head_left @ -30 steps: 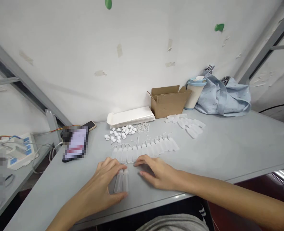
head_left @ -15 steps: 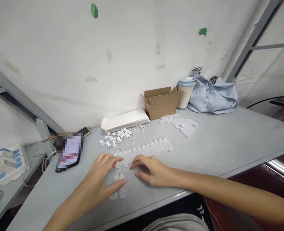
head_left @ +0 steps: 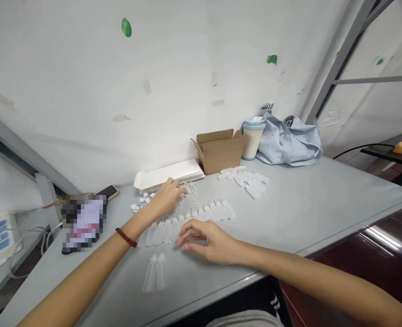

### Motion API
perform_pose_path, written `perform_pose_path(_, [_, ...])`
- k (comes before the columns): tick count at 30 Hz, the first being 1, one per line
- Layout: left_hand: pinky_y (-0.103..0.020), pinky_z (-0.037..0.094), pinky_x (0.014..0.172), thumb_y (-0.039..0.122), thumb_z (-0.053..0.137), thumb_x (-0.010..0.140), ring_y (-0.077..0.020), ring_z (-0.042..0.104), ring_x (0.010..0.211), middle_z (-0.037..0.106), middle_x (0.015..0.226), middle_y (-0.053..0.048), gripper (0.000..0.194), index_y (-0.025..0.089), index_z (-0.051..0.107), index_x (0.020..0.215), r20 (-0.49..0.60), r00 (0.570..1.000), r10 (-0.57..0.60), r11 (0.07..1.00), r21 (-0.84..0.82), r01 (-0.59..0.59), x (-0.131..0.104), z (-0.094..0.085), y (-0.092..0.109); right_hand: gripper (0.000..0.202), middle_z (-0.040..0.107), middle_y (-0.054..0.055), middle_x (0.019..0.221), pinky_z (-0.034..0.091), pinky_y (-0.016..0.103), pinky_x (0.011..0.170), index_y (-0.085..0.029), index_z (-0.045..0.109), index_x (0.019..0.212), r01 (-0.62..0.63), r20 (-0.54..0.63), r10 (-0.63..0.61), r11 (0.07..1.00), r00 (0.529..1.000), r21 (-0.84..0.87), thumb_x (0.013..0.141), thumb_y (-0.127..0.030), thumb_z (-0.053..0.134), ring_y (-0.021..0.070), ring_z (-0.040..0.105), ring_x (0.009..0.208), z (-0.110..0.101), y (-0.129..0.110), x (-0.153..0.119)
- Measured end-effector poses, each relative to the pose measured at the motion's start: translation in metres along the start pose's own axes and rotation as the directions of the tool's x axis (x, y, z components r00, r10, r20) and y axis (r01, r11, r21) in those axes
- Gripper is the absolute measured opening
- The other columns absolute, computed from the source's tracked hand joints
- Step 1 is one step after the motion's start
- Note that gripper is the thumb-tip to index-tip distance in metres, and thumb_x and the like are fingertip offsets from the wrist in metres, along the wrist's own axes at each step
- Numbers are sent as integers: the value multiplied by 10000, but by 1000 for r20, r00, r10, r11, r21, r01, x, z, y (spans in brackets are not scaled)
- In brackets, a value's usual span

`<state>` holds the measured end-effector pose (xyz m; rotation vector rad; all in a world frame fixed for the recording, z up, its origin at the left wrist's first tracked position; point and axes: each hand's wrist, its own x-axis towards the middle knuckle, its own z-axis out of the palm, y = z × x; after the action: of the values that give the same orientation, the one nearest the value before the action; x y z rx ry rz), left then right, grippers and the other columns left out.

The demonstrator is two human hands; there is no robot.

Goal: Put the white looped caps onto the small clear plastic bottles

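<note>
My left hand (head_left: 169, 197), with a dark red bead bracelet (head_left: 126, 237) on its wrist, reaches to the pile of white cords (head_left: 190, 186). Its bent fingers close at the pile's edge, on what looks like a white cord; the thumb is hidden. Nearer me, my right hand (head_left: 204, 240) rests on the table, loosely curled, thumb and fingers apart. Two frosted white tags (head_left: 155, 273) lie to its left, their cords running to its fingertips. Behind it stretches a row of similar corded tags (head_left: 214, 211).
Small white caps (head_left: 134, 207) lie partly behind my left hand. At the back stand a flat white stack (head_left: 170, 174), a cardboard box (head_left: 221, 152), a lidded cup (head_left: 253, 138) and a blue cloth bag (head_left: 289, 143). Loose tags (head_left: 252, 184) are heaped right; a phone (head_left: 110, 192) lies left.
My left hand has moved from above the two front tags, away from me, to the cord pile. The right hand has stayed beside the cord ends. The camera view has shifted slightly.
</note>
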<state>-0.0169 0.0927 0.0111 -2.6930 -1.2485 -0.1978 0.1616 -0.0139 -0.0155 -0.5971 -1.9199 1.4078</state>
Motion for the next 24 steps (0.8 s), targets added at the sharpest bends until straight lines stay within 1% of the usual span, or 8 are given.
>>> perform_pose_path(5, [-347,423,714,68,528,773,-259,510,827,646,758,-96,184,158,687,762,6,1000,-7,1000,-10,7,4,4,1,196,696,101,911,518,314,788,-159,483,965,41,-63,-44,998,997,-39,802,-50,487,158,664,874,-2,-2,-1])
perform_pose_path(10, [-344,428,703,151,513,831,-247,525,826,661,783,-70,155,172,659,784,-79,991,-111,993,-50,107,-13,-12,4,200,676,68,948,500,303,827,-179,516,982,157,-200,-241,920,950,-360,820,-75,463,150,651,902,-37,-5,5])
perform_pose_path(13, [-336,433,712,202,512,847,-229,529,831,661,811,-54,147,184,647,790,-214,957,-194,975,-147,165,-29,-21,9,157,667,62,905,488,279,783,-162,513,1009,32,-327,-299,779,897,-626,867,-126,456,153,636,857,-82,1,16])
perform_pose_path(14, [-333,434,711,220,521,843,-223,531,826,659,811,-49,144,187,646,780,-264,939,-221,965,-195,173,-34,-21,11,153,660,74,920,477,272,778,-144,522,1008,-68,-344,-269,692,899,-719,869,-119,462,157,623,861,-98,4,21])
perform_pose_path(16, [-329,438,706,248,543,827,-216,541,823,656,813,-42,133,193,650,770,-338,896,-288,935,-299,188,-44,-18,15,182,641,99,963,447,269,763,-122,556,982,-259,-347,-172,393,922,-882,855,-59,443,173,590,876,-126,14,30])
perform_pose_path(17, [-327,441,702,261,550,820,-214,550,826,656,823,-41,129,197,653,775,-353,876,-328,916,-347,202,-48,-15,16,198,635,117,974,429,290,763,-112,579,963,-289,-353,-149,337,923,-896,839,-36,444,198,574,885,-136,20,33])
perform_pose_path(20, [-327,452,697,288,569,800,-214,580,849,668,870,-43,123,204,658,784,-333,845,-419,849,-473,234,-56,-4,18,232,625,154,1009,374,331,815,-92,615,952,-304,-340,-108,255,934,-918,824,-12,439,249,516,968,-154,39,38])
perform_pose_path(24, [-337,464,734,298,579,790,-214,602,859,687,856,-40,120,202,649,776,-318,848,-423,826,-520,217,-61,3,23,305,621,118,1073,327,334,836,-128,631,1020,-270,-286,-57,193,957,-943,821,-9,433,251,476,997,-158,57,34])
